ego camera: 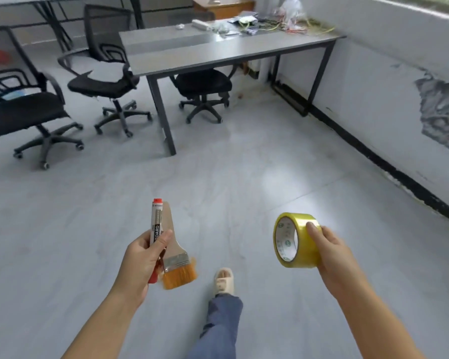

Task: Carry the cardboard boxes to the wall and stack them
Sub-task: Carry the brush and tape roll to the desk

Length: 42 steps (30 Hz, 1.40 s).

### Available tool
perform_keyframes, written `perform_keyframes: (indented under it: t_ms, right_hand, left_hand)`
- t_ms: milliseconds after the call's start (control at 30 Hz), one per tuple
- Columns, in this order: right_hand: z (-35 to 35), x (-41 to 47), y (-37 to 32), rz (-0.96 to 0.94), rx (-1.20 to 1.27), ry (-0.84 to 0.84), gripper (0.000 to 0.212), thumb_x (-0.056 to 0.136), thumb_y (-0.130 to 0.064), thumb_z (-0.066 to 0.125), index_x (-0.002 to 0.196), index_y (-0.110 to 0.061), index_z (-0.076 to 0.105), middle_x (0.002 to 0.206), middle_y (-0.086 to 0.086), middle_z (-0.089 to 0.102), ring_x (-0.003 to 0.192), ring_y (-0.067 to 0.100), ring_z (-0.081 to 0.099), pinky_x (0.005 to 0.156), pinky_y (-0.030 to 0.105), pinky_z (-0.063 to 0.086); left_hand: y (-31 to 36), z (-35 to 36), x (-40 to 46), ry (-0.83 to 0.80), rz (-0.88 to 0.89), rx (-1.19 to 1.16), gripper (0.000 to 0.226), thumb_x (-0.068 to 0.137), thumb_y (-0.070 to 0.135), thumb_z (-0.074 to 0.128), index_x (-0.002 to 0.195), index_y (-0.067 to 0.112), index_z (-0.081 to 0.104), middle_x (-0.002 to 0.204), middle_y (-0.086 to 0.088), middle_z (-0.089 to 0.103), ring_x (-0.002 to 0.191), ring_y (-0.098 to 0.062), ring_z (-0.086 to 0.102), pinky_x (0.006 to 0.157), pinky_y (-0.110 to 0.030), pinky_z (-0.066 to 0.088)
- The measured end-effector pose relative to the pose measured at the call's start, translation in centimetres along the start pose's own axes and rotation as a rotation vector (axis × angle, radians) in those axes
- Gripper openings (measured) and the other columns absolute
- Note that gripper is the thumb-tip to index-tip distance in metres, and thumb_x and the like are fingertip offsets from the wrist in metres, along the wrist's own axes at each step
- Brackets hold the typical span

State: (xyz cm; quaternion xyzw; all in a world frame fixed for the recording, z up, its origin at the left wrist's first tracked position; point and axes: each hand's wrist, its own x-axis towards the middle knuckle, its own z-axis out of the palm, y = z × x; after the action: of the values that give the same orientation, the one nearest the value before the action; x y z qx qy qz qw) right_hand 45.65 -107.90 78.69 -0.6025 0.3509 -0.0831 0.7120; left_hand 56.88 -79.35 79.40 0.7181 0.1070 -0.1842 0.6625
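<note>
Cardboard boxes out of view; hands outstretched, left hand gripping marker and brush, right hand gripping tape roll

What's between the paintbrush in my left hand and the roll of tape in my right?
In the head view, nothing is held between the paintbrush and the tape roll; behind the gap shows only bare grey floor, with a slippered foot just below.

Table stands far centre, its right end vs the wall. Clutter sits on its far right part. 1 chair tucked under it, 2 chairs to its left. Foot on floor btwn hands.
</note>
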Motion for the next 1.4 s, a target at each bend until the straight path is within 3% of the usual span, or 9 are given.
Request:
perform_keyframes:
  t_ms: [67, 200, 333, 433, 833, 933, 1033, 1167, 1400]
  right_hand:
    - [0.2, 4.3, -1.8, -0.034, 0.021, 0.022, 0.091, 0.031, -0.082, 0.073, 0.09, -0.014, 0.064, 0.088, 0.006, 0.061, 0.079, 0.019, 0.055, 0.076, 0.037, 0.041]
    - [0.2, 13.4, -6.3, -0.01, 0.067, 0.058, 0.023, 0.092, -0.035, 0.058, 0.093, -0.013, 0.063, 0.097, 0.012, 0.061, 0.08, 0.02, 0.056, 0.078, 0.038, 0.042]
    - [-0.4, 20.9, -11.5, -0.049, 0.019, 0.081, 0.092, 0.03, -0.08, 0.075, 0.095, -0.015, 0.065, 0.087, 0.004, 0.065, 0.077, 0.018, 0.057, 0.074, 0.035, 0.044]
    - [-1.5, 26.2, -14.0, -0.055, 0.043, 0.106, 0.108, 0.015, -0.084, 0.073, 0.098, -0.015, 0.065, 0.087, 0.003, 0.065, 0.079, 0.019, 0.057, 0.072, 0.033, 0.044]
    - [-8.9, 52.0, -25.9, -0.043, 0.029, 0.082, 0.059, 0.061, -0.061, 0.069, 0.09, -0.01, 0.063, 0.083, 0.01, 0.057, 0.072, 0.019, 0.051, 0.069, 0.035, 0.038]
    - [-11.2, 59.0, -29.9, -0.078, -0.04, 0.043, 0.067, 0.056, -0.069, 0.071, 0.091, -0.012, 0.066, 0.08, 0.006, 0.062, 0.072, 0.018, 0.056, 0.07, 0.035, 0.041]
    - [-12.7, 66.2, -32.7, -0.067, -0.054, 0.038, 0.032, 0.086, -0.041, 0.062, 0.093, -0.009, 0.064, 0.087, 0.013, 0.059, 0.078, 0.024, 0.054, 0.073, 0.039, 0.041]
    - [-12.1, 75.0, -35.7, -0.047, -0.095, -0.016, 0.05, 0.071, -0.057, 0.071, 0.096, -0.014, 0.067, 0.088, 0.012, 0.065, 0.079, 0.021, 0.059, 0.074, 0.039, 0.045]
    - [-6.7, 93.0, -40.0, -0.038, -0.135, -0.062, 0.026, 0.094, -0.033, 0.057, 0.094, -0.009, 0.065, 0.086, 0.01, 0.062, 0.081, 0.025, 0.055, 0.075, 0.038, 0.04]
  left_hand:
    - [1.6, 2.1, 4.1, -0.004, 0.014, 0.001, 0.021, 0.088, 0.029, 0.062, 0.076, 0.014, 0.055, 0.057, -0.001, 0.042, 0.041, -0.011, 0.034, 0.037, -0.017, 0.022]
    - [6.4, 7.1, 12.9, -0.028, 0.035, -0.005, 0.018, 0.089, 0.029, 0.061, 0.079, 0.014, 0.057, 0.059, -0.002, 0.043, 0.045, -0.014, 0.035, 0.037, -0.017, 0.023]
    - [11.9, 12.9, 20.5, -0.105, 0.062, 0.021, 0.017, 0.09, 0.027, 0.06, 0.081, 0.013, 0.059, 0.057, -0.001, 0.047, 0.039, -0.008, 0.039, 0.033, -0.018, 0.026]
    - [15.0, 17.4, 25.4, -0.152, 0.074, 0.062, 0.018, 0.09, 0.029, 0.06, 0.08, 0.014, 0.059, 0.055, 0.002, 0.049, 0.039, -0.008, 0.039, 0.034, -0.019, 0.025]
    - [23.1, 38.1, 45.0, -0.086, 0.104, 0.02, 0.021, 0.09, 0.029, 0.061, 0.089, 0.008, 0.06, 0.061, -0.005, 0.046, 0.041, -0.013, 0.033, 0.039, -0.018, 0.021]
    - [25.7, 43.4, 48.8, -0.075, 0.12, 0.003, 0.021, 0.09, 0.028, 0.061, 0.086, 0.008, 0.06, 0.056, -0.002, 0.046, 0.041, -0.013, 0.033, 0.038, -0.018, 0.024]
    - [27.4, 47.3, 52.8, -0.056, 0.102, -0.021, 0.021, 0.09, 0.029, 0.061, 0.089, 0.009, 0.062, 0.059, -0.004, 0.046, 0.044, -0.014, 0.034, 0.045, -0.022, 0.025]
    - [29.3, 50.5, 58.8, -0.032, 0.066, -0.026, 0.022, 0.09, 0.029, 0.061, 0.088, 0.007, 0.061, 0.06, -0.005, 0.045, 0.046, -0.015, 0.034, 0.046, -0.023, 0.024]
    - [34.2, 54.3, 75.8, 0.045, 0.037, -0.042, 0.032, 0.09, 0.03, 0.063, 0.093, -0.001, 0.057, 0.067, -0.011, 0.05, 0.06, -0.023, 0.042, 0.051, -0.026, 0.028]
